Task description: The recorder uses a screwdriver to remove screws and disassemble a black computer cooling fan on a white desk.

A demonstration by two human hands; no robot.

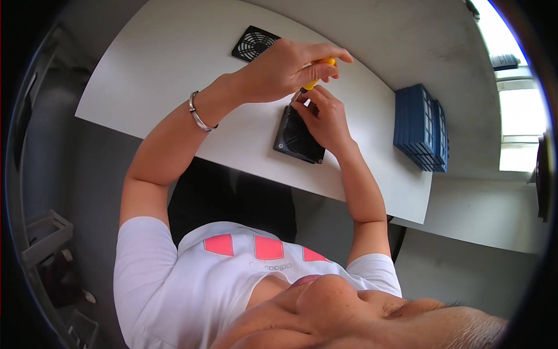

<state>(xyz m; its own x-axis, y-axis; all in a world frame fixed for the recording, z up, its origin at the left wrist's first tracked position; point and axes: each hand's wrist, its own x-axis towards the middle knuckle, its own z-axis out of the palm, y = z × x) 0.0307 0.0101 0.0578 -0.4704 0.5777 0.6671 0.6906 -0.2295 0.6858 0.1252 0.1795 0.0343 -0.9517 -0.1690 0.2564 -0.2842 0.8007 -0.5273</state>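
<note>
My left hand (290,67), with a silver bangle at its wrist, is closed round the yellow and black handle of a screwdriver (311,85). The screwdriver slants down to the far corner of a black square fan (299,142) lying on the white table. Fingers of my right hand (326,119) are bent over the far right part of the fan, with thumb and forefinger beside the screwdriver's tip. They hide that corner and any screw there. Metal spots show at the fan's near corners. Beyond my left hand lies a black fan grille (253,42), partly covered by the hand.
Blue plastic bins (415,119) stand stacked at the table's right end. The white table (157,70) has its near edge just in front of my body. A pale grey crate (46,235) sits low at the far left. A wall runs behind the table.
</note>
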